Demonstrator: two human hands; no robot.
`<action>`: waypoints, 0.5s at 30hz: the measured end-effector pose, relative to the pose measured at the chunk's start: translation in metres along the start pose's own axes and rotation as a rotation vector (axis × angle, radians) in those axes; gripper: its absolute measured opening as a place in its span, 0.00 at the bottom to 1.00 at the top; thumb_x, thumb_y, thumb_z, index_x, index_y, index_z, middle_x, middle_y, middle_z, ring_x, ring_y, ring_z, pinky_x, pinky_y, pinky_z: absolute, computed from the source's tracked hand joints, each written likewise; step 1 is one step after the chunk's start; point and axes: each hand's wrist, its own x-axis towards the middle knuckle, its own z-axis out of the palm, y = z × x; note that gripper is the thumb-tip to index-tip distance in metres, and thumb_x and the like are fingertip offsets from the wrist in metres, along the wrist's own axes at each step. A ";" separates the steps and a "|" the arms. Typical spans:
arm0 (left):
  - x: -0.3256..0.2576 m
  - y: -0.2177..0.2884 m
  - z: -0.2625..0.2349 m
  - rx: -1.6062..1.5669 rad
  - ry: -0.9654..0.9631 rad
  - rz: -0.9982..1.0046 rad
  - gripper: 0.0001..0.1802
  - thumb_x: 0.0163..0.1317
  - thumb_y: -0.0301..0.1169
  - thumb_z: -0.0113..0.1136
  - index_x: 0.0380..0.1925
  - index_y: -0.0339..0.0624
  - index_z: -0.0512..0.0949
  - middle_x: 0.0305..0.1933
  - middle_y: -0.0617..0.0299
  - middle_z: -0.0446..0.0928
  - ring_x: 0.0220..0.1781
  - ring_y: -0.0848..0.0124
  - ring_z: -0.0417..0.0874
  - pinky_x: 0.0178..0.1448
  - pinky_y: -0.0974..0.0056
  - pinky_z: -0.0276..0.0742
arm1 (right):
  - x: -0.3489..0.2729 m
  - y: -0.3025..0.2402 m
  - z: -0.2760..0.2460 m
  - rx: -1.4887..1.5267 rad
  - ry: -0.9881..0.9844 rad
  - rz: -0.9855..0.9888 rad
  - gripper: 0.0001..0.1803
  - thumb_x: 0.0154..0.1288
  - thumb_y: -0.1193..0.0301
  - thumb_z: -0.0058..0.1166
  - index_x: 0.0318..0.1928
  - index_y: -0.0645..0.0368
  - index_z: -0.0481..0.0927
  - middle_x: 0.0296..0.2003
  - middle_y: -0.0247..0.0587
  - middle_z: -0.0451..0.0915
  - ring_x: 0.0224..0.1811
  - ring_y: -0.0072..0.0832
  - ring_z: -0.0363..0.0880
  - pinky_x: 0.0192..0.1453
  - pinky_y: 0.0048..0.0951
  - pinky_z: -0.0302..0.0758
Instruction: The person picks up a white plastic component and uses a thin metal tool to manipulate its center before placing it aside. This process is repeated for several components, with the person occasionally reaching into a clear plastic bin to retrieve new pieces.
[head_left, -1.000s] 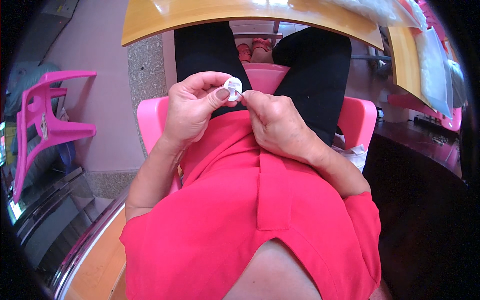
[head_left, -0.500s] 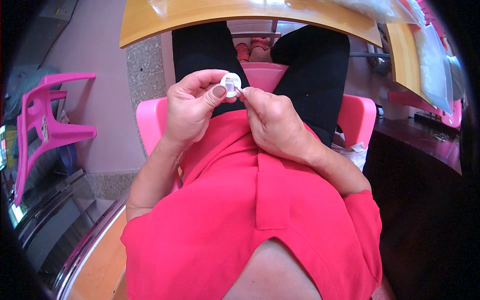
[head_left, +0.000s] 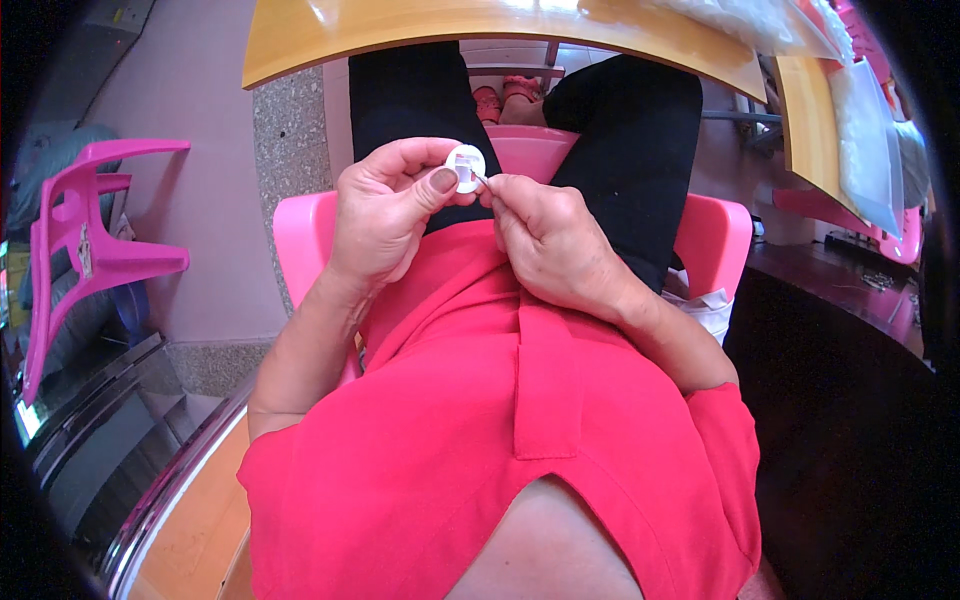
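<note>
Holding one white round piece [head_left: 465, 168] between thumb and fingers of the left hand [head_left: 385, 210], just left of the right hand [head_left: 555, 235]; gripping one thin tool [head_left: 483, 182] in the right hand's bunched fingertips, apparently with its tip at the piece's opening

Seemingly midway: piece and tool both in grip and meeting; inside the opening, cannot tell finished from unfinished, too small to see

Beyond both hands, two wooden tabletops [head_left: 450, 35]; beyond the right, plastic bags [head_left: 865, 150], too overlapped to count; at least two pink chairs [head_left: 140, 262], one left of the left hand, one flanking both hands
</note>
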 end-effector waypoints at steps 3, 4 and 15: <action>0.000 0.000 -0.001 0.009 -0.005 0.001 0.15 0.59 0.23 0.61 0.46 0.30 0.76 0.40 0.50 0.81 0.39 0.67 0.83 0.47 0.64 0.82 | 0.000 0.001 0.001 -0.072 0.008 -0.057 0.06 0.62 0.84 0.45 0.39 0.69 0.74 0.27 0.55 0.78 0.29 0.41 0.82 0.31 0.32 0.76; 0.000 0.000 -0.001 0.009 -0.005 0.001 0.15 0.59 0.23 0.61 0.46 0.30 0.76 0.40 0.50 0.81 0.39 0.67 0.83 0.47 0.64 0.82 | 0.000 0.001 0.001 -0.094 0.006 -0.071 0.06 0.61 0.84 0.45 0.38 0.69 0.74 0.28 0.57 0.78 0.30 0.46 0.82 0.32 0.34 0.76; 0.000 -0.001 0.002 0.014 -0.038 0.072 0.14 0.59 0.22 0.61 0.46 0.30 0.76 0.41 0.51 0.81 0.40 0.67 0.83 0.48 0.64 0.82 | 0.002 0.000 0.001 -0.016 0.093 -0.114 0.04 0.59 0.80 0.46 0.35 0.67 0.74 0.25 0.61 0.76 0.28 0.54 0.78 0.29 0.46 0.75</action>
